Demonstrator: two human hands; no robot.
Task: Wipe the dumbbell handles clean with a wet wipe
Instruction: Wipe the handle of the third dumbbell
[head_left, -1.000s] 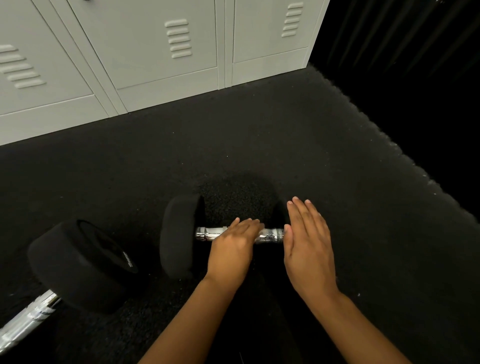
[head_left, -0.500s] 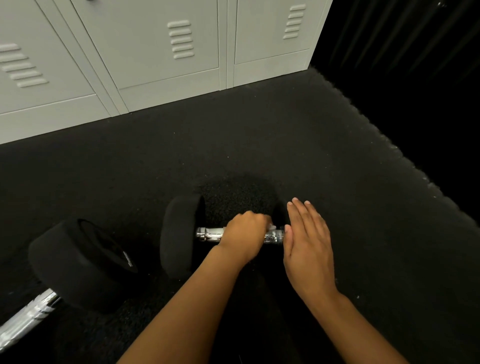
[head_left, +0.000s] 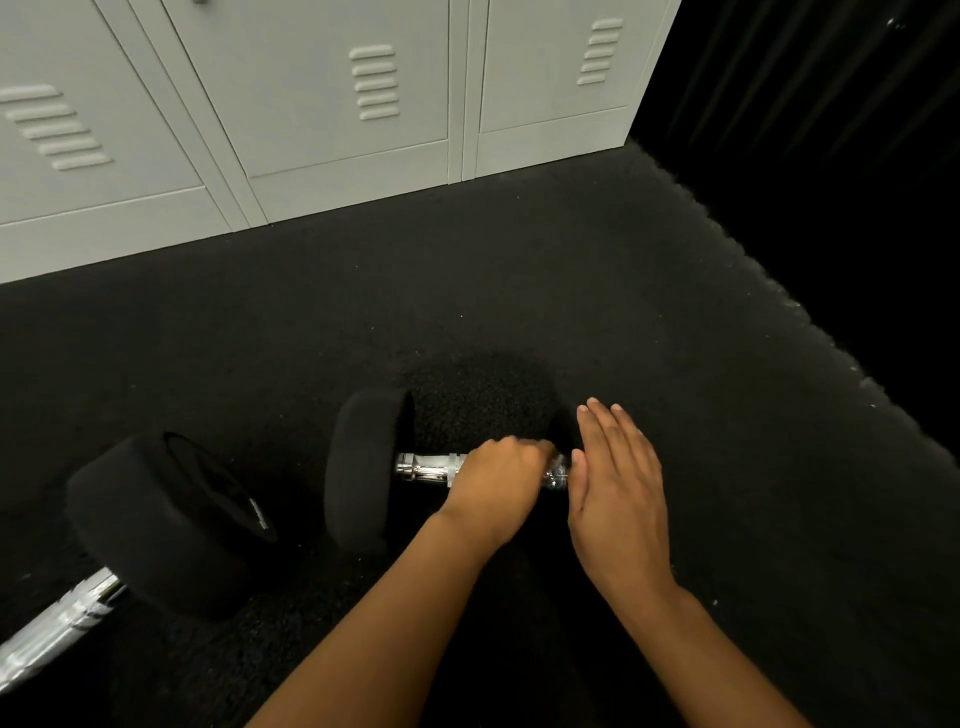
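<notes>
A dumbbell lies on the dark floor, with a black left head (head_left: 363, 467) and a chrome handle (head_left: 426, 467). My left hand (head_left: 498, 483) has its fingers curled over the right part of the handle and grips it. I cannot make out a wipe under the fingers. My right hand (head_left: 618, 493) lies flat with straight fingers over the dumbbell's right head, which is lost in the dark beneath it. A short shiny bit of handle shows between the two hands.
A second, larger dumbbell lies at the left, its black head (head_left: 171, 519) near the first and its chrome handle (head_left: 57, 629) running off the lower left. Pale grey lockers (head_left: 337, 130) line the back. A black wall (head_left: 831, 156) bounds the mat at the right.
My left hand went from lying flat over the handle to curling round it, and it shifted slightly right along the handle. My right hand stayed in place.
</notes>
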